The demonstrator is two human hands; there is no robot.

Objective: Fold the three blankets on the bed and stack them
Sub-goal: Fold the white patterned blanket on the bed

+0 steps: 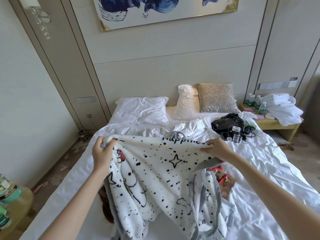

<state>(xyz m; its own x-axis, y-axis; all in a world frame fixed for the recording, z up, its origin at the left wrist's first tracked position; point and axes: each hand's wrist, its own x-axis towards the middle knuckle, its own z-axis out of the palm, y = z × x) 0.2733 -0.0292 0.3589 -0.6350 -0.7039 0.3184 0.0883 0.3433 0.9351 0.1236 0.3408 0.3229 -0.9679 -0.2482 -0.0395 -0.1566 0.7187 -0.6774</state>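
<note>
Your left hand (101, 153) grips the near-left corner of the blanket (155, 170), fingers curled round it. Your right hand (216, 148) pinches its far edge beside the word "Happiness".

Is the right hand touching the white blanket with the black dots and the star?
Touching. The head view shows the right hand gripping the top edge of the spotted blanket, with its fingers folded over the fabric.

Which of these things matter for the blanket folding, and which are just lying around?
Part of the job: spotted white blanket, left hand, right hand, brown blanket, bed.
Lying about: pillows, black gadgets, water bottles, white linen pile.
</note>
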